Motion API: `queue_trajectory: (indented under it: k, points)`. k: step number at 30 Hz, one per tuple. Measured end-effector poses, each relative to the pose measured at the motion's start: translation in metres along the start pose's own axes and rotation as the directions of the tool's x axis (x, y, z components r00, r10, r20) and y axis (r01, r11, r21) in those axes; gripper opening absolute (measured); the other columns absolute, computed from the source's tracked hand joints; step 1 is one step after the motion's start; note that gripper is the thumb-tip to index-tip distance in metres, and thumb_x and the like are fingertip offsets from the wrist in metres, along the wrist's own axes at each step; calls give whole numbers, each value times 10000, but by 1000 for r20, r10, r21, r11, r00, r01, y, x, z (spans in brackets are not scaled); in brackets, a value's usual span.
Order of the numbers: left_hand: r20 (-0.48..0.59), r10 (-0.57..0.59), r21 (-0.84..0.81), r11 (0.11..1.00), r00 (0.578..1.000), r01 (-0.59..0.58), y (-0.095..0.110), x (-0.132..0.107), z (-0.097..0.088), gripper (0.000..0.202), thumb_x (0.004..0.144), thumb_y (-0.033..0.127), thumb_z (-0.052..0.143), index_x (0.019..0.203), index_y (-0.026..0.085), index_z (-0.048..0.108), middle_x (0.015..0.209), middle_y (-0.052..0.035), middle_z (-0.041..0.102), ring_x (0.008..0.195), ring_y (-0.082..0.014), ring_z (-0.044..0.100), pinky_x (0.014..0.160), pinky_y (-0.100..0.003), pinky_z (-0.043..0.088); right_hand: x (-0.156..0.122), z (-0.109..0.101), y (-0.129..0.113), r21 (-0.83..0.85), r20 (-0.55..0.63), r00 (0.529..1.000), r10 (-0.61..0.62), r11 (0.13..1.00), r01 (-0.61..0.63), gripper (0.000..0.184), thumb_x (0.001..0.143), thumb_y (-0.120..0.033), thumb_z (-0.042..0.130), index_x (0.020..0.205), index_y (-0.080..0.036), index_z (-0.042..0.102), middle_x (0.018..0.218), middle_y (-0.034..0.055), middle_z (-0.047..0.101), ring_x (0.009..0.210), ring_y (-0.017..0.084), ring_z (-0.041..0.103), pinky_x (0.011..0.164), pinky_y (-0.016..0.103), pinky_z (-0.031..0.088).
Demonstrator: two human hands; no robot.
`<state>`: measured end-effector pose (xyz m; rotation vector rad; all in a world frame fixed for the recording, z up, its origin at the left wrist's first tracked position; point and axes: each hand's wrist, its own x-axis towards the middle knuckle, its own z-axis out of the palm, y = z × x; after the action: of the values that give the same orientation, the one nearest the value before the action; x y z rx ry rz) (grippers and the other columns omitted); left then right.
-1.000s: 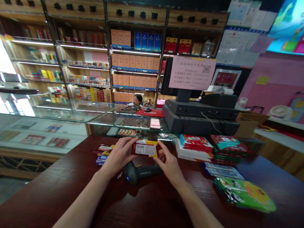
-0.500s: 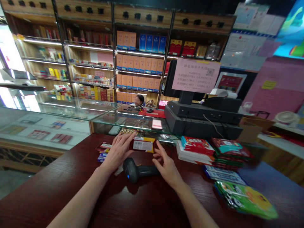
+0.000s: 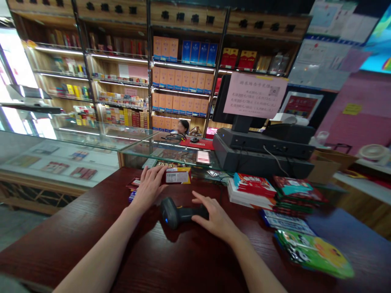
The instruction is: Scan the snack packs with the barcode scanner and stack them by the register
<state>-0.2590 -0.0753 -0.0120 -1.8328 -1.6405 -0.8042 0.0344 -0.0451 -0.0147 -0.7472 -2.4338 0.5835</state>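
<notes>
The scanner looks like smooth, matt dark plastic. Under it, the table is dark reddish wood, fine-grained and glossy enough to carry soft reflections. Just beyond the scanner, the box looks like smooth printed card. To the scanner's right, the green packets are shiny plastic film. Farther beyond the scanner stand a case with a clear, reflective glass top, a till in matt grey, metal or plastic unclear, and a flat paper sign.
</notes>
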Motion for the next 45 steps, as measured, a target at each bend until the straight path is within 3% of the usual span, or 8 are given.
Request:
queue_trajectory:
  k: [6, 11, 18, 22, 31, 45]
  points:
    - [6, -22, 31, 999, 1000, 22, -2, -1, 0, 675, 890, 206, 622, 1507, 244, 351, 1418, -118, 558, 1308, -293, 515, 1213, -570, 224, 3, 8, -13, -112, 83, 994, -72, 990, 81, 862, 793, -312, 778, 1542, -293, 352, 1310, 72, 662, 1170, 258, 591, 1049, 436, 392]
    - [11, -45, 37, 998, 999, 45, -4, -2, 4, 685, 891, 211, 621, 1517, 255, 347, 1431, -122, 548, 1318, -298, 508, 1214, -579, 213, 8, 21, -12, -204, 94, 991, -95, 972, 113, 814, 827, -277, 740, 1541, -274, 350, 1390, 94, 620, 1205, 274, 583, 1040, 443, 392]
    - [15, -39, 34, 999, 999, 39, -8, -5, 9, 685, 899, 222, 610, 1523, 256, 329, 1446, -118, 538, 1327, -299, 497, 1216, -581, 197, 13, 30, -10, -204, 111, 987, -116, 969, 137, 701, 869, -263, 706, 1502, -258, 405, 1372, 85, 636, 1198, 254, 597, 1031, 420, 395]
    - [17, -42, 37, 998, 999, 42, -7, -5, 9, 671, 896, 210, 605, 1513, 243, 342, 1450, -117, 535, 1328, -302, 492, 1213, -583, 197, 11, 26, -6, -208, 107, 988, -112, 969, 133, 688, 868, -267, 713, 1489, -243, 416, 1342, 89, 644, 1184, 252, 594, 1027, 415, 392]
    - [11, -58, 29, 998, 998, 57, -6, -4, 6, 673, 885, 195, 618, 1503, 257, 360, 1449, -104, 543, 1304, -304, 505, 1209, -591, 207, 6, 4, 1, -173, -47, 999, -21, 985, 13, 534, 877, -240, 698, 1383, -242, 528, 1244, 83, 668, 1150, 260, 599, 1008, 419, 393]
    - [8, -50, 40, 998, 999, 49, -4, -4, 5, 663, 882, 197, 627, 1495, 247, 380, 1445, -102, 554, 1311, -288, 503, 1225, -565, 195, 6, -5, -13, -96, -60, 998, 6, 995, -11, 433, 872, -264, 703, 1285, -247, 574, 1226, 59, 672, 1137, 246, 595, 995, 396, 389]
